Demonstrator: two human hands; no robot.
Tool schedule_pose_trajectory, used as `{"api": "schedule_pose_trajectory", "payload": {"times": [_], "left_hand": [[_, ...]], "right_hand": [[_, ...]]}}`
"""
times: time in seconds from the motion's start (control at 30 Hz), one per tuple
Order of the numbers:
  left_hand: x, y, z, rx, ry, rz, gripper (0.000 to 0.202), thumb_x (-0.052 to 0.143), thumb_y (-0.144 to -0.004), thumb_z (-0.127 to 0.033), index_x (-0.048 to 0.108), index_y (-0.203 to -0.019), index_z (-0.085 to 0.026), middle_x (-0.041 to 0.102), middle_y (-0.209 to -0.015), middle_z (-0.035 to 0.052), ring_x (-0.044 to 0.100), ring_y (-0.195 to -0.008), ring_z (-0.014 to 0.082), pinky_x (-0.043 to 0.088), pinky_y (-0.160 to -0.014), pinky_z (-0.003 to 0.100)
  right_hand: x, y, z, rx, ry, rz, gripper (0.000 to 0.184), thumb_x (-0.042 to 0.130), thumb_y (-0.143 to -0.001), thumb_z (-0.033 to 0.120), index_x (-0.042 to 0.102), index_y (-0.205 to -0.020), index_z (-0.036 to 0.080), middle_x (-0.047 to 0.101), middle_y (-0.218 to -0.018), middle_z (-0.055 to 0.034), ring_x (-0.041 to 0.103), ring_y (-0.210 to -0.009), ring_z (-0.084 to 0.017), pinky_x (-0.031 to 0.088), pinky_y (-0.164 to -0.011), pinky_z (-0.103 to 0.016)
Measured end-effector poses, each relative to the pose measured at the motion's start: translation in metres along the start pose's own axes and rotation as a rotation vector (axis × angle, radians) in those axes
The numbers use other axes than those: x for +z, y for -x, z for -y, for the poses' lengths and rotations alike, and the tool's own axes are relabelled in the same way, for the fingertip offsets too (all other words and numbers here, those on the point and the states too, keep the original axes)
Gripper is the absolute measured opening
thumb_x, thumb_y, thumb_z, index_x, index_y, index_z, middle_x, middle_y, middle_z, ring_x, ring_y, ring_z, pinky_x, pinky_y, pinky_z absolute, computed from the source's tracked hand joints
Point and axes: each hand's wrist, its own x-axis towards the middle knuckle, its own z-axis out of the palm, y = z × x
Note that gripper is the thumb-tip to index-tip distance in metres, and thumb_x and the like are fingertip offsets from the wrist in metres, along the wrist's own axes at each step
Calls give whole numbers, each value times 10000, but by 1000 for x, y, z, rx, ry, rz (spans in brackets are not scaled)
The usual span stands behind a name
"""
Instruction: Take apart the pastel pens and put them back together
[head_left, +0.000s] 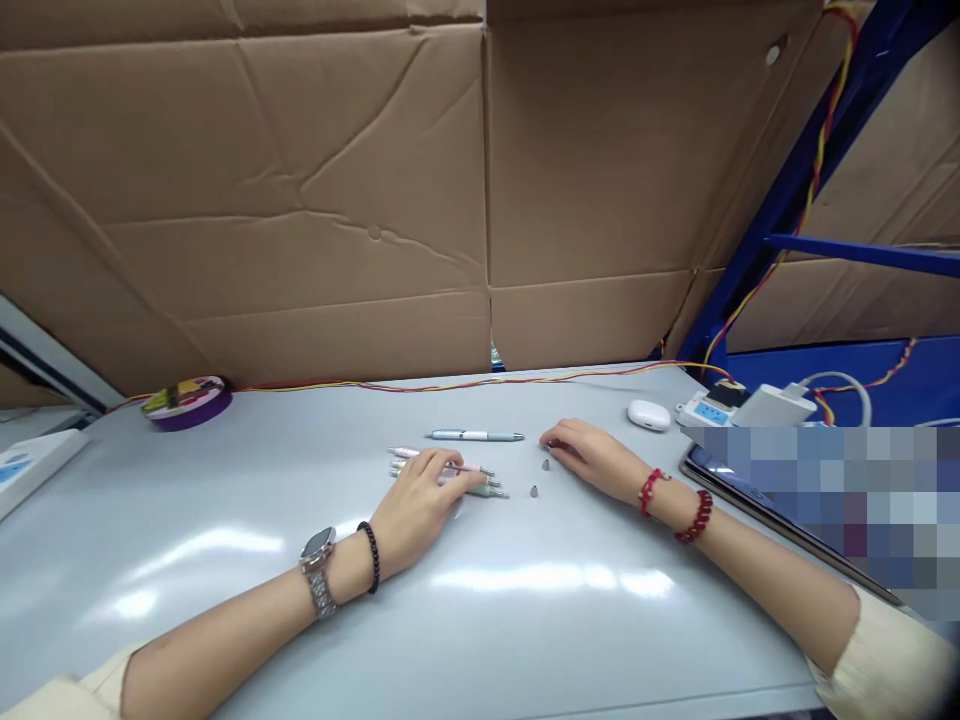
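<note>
My left hand [420,505] lies over several slim pens on the table, its fingers curled around their middles. A pink pen [478,469] and a pale green pen [496,492] stick out past the thumb, tips to the right. Beyond them a blue and white pen [474,435] lies by itself. My right hand [589,455] rests on the table, thumb and fingers pinched at a small grey piece, mostly hidden by the fingertips. Two small grey cone-shaped pieces, one nearer the hand [546,465] and one closer to me [534,491], stand between the hands.
A white earbud case [649,415] sits beyond my right hand. Plugs crowd a power strip [709,412] at the right, near a dark-edged tablet [701,465], partly blurred out. A purple tape roll [187,403] and white box [37,465] are left. Cardboard [337,200] walls the back.
</note>
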Motion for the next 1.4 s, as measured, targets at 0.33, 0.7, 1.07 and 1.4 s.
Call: {"api": "schedule_pose_trajectory", "payload": {"times": [0.33,0.7,1.07,1.4], "left_hand": [[-6,-4,30,-21,14,130,317,482,-920,-403,532,-1191,-247,573,-1130,79,517,-1042,264,414,-886,422],[-7,-5,26,-52,-27,167,268,433,-925,-377,546,-1100,-209,578,-1005,70,529,-900,237,435,-775,357],[-6,-4,27,-75,-98,65,219,492,-842,-318,544,-1010,-188,578,-997,81,539,-928,258,447,-799,403],[-2,-4,19,213,-100,-96,231,479,-846,-172,586,-1051,-184,573,-1097,104,517,-1052,259,449,-890,394]], "right_hand": [[4,0,0,74,56,12,209,435,-900,154,626,-971,202,634,-936,-74,612,-875,-214,520,-765,-358],[-2,0,5,149,94,-78,222,364,-906,133,581,-928,177,597,-938,-87,582,-881,-213,477,-785,-355],[4,0,8,119,93,61,135,442,-862,150,559,-922,184,626,-846,-57,591,-787,-210,471,-732,-343],[2,-18,-1,126,64,-9,265,389,-944,275,572,-1112,184,592,-1106,-117,540,-1045,-251,446,-899,-398]]}}
